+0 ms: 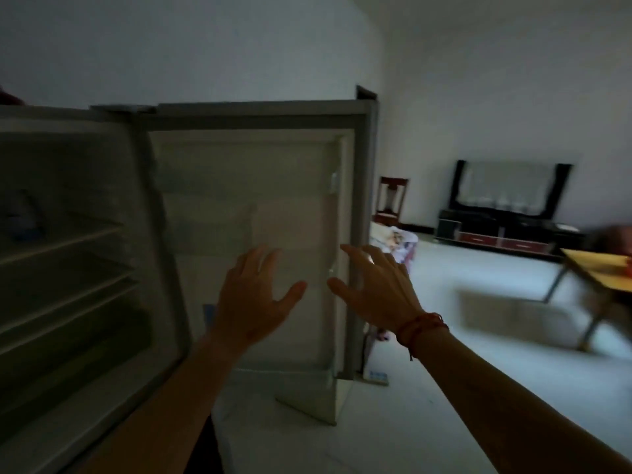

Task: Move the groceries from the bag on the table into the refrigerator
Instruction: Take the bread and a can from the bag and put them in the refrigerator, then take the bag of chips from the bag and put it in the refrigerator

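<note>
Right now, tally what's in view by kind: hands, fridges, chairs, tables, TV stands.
hands: 2, left hand and right hand, both empty
refrigerator: 1, door open
chair: 1
table: 1
TV stand: 1
Total: 6

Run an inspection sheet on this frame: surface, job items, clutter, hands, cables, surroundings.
Surface: yellow table at the right edge, cut off by the frame.
Job's things: refrigerator open, shelves visible, contents too dark to tell; door swung wide.
Clutter: patterned cloth heap behind the door.
Grippers: left hand and right hand open, fingers spread, empty, in front of the door's inner face.
Cables: nothing seen.
Surroundings: chair, TV stand, pale floor.
</note>
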`<state>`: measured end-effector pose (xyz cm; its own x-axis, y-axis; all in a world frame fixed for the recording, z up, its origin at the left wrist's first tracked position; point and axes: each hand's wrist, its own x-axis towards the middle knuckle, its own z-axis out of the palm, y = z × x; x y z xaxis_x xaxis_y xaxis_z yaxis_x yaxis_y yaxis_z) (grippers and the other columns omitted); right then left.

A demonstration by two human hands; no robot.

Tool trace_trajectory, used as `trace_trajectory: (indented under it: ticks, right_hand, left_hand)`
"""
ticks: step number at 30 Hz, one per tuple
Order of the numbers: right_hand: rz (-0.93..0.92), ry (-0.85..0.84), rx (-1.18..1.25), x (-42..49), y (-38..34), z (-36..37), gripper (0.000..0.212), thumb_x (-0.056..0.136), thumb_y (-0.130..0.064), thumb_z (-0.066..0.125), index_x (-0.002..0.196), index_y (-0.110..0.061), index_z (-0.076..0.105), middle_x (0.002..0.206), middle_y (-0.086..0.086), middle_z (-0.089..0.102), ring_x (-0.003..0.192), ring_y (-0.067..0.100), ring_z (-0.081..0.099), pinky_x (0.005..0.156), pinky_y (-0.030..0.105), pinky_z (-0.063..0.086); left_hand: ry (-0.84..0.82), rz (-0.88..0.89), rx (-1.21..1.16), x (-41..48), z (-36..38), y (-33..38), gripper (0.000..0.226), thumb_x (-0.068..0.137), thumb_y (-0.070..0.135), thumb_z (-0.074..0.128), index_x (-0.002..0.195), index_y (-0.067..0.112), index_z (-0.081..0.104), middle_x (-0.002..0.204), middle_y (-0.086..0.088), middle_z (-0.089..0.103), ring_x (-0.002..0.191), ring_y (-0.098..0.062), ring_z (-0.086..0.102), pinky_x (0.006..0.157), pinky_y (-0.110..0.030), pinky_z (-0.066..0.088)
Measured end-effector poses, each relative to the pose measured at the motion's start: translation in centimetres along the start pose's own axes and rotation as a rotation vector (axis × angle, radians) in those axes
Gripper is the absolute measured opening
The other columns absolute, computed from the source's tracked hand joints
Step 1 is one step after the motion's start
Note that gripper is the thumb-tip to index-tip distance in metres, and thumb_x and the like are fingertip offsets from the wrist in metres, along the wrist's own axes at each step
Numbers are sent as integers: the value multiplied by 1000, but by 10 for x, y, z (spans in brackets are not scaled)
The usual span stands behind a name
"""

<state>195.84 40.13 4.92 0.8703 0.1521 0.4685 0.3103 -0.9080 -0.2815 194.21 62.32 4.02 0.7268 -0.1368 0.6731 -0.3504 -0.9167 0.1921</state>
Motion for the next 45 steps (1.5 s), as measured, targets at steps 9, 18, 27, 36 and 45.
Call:
trace_trajectory:
  ticks: [9, 18, 27, 36, 45]
  right_hand:
    - [364, 120, -238, -110, 85, -81, 70, 88, -66, 49, 150, -36, 32, 154, 8, 36, 138, 27, 37, 110, 42, 28]
    - [620, 257, -313, -211, 170, -169, 79, 76, -79, 32, 144, -40, 37, 144, 3, 46, 133, 27, 42, 108, 47, 35]
    - [756, 330, -414, -303, 237, -238, 64, 87, -61, 57, 142, -34, 42, 140, 0, 48, 128, 24, 45, 104, 43, 33]
    - [785, 326, -443, -327, 286, -257, 65, 85, -65, 53, 141, -36, 38, 138, 2, 49, 124, 24, 48, 102, 43, 40]
    - [800, 303, -457, -302, 366, -256, 77, 75, -75, 34, 140, -34, 43, 134, 6, 52, 120, 31, 50, 100, 47, 41]
  left_hand:
    - [-106, 256, -343, 15, 51, 121, 83, 84, 75, 36, 133, 10, 53, 136, -15, 54, 123, -33, 52, 102, -48, 46]
    - [-153, 476, -445, 13, 92, 277, 82, 83, 74, 34, 137, 14, 49, 144, -13, 48, 133, -31, 45, 104, -49, 38]
    - [-208, 637, -545, -8, 119, 412, 79, 83, 72, 35, 135, 14, 50, 143, -12, 48, 130, -30, 47, 98, -45, 44]
    - [-186, 707, -547, -9, 146, 469, 77, 82, 70, 40, 131, 12, 53, 138, -12, 52, 124, -30, 52, 92, -44, 48]
    - [-229, 700, -531, 22, 204, 507, 79, 82, 70, 38, 132, 12, 53, 138, -14, 52, 125, -31, 50, 94, -45, 46]
